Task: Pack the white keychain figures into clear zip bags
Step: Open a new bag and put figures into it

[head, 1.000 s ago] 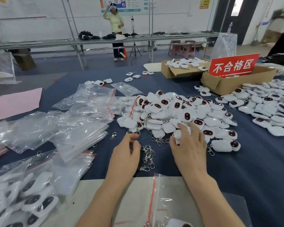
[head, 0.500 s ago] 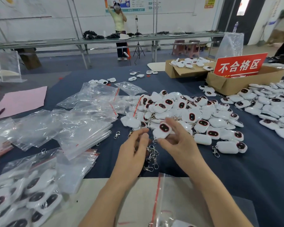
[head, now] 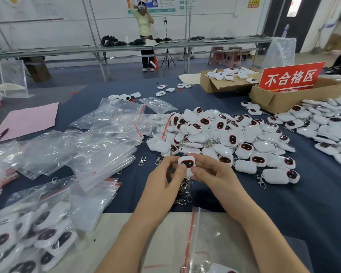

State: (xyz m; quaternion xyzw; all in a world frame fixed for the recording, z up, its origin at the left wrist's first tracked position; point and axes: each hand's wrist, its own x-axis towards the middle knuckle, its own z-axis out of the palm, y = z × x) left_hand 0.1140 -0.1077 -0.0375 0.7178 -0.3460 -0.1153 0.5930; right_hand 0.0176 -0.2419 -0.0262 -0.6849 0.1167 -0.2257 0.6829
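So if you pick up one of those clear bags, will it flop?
Probably: the bags look thin and crinkled, so one would likely droop and feel very light. They are shiny and the stack lies fanned out, so they may slide off each other easily. Flat like that, they should not roll.

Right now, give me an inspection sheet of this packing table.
Surface: dark blue cloth-covered table, with a beige board at the near edge.
Job's things: one white keychain figure with a dark face held up; a heap of the same figures behind; stacked empty clear zip bags left; filled bags near left.
Clutter: loose metal clasps, pink paper sheet, cardboard box with a red sign.
Hands: left hand and right hand both pinch the held figure.
Cables: nothing seen.
Surroundings: long workbench, a standing person, a tripod.
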